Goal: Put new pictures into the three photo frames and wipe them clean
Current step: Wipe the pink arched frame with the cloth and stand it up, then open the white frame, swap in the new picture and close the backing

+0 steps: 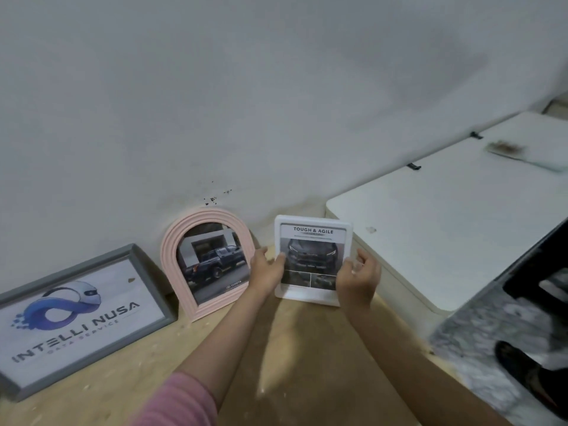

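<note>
Your left hand [266, 269] pinches the white frame's [313, 259] left edge; your right hand [358, 276] cups its right edge, fingers curled. It stands upright on the wooden tabletop [276, 348] near the wall. It looks light, stiff, with a breakable, smudge-prone front: hold the rims only.

Both hands, left hand [266, 269] and right hand [358, 276], hold the white frame [313, 259] (upright) beside the pink frame [207, 262].

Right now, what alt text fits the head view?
Both hands, left hand and right hand, hold a white photo frame upright by its sides on a wooden surface. A pink arched frame and grey frame lean against the wall.
</note>
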